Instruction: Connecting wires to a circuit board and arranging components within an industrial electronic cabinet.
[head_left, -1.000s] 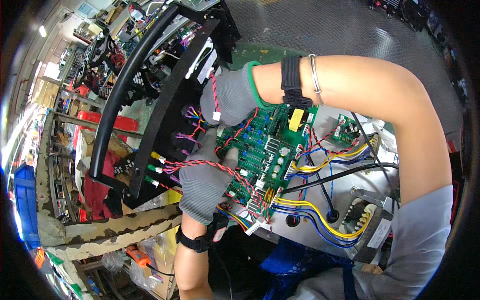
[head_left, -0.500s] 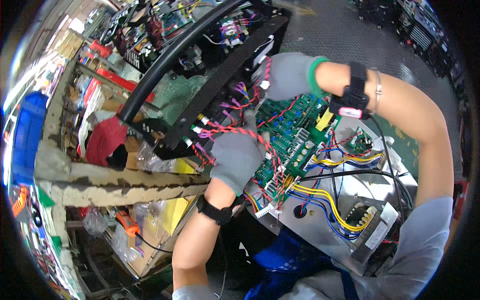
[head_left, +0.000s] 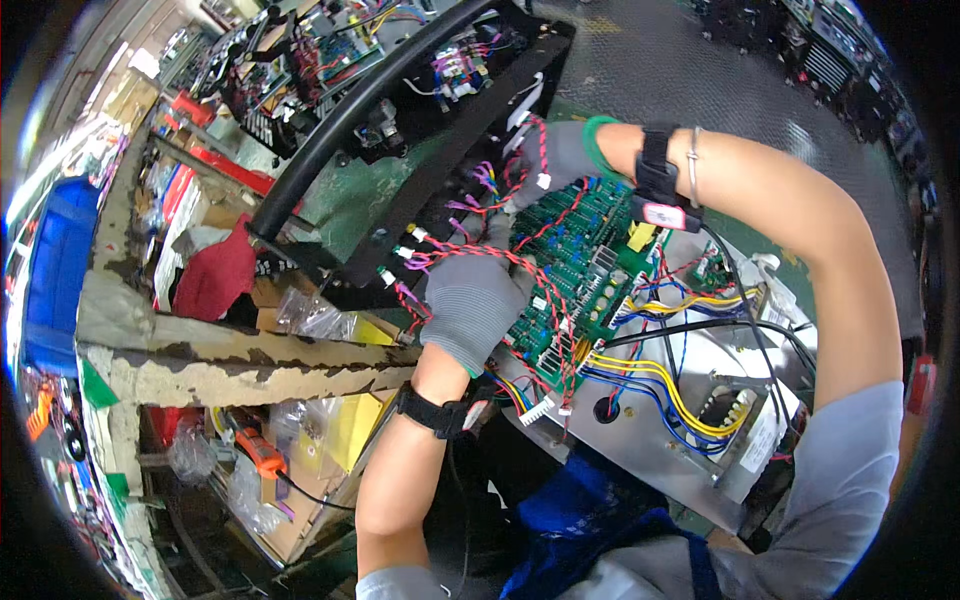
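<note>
My left hand (head_left: 468,300), in a grey knit glove, reaches up to a black panel (head_left: 365,260) fitted with several small plugs on red-and-black and purple wires. Its fingers are closed at the panel's inner side, and red twisted wires (head_left: 480,250) run across its back. My right hand (head_left: 562,155), gloved in grey with a green cuff, is bent down close to the same panel. Its fingertips are curled near purple wires; what they pinch is hidden. Beneath both hands lies a green circuit board (head_left: 575,265), mounted on a silver metal chassis (head_left: 640,420).
A thick black handle bar (head_left: 350,120) arches over the panel. Yellow and blue cables (head_left: 665,395) lead to a transformer at the chassis's right. On the left stand a worn cream-painted frame (head_left: 250,375), an orange power tool (head_left: 262,455) and a blue bin (head_left: 62,270).
My right hand has moved slightly left and down, closer to the panel, with its forearm following. My left hand stays at nearly the same spot on the panel. The view has shifted a little.
</note>
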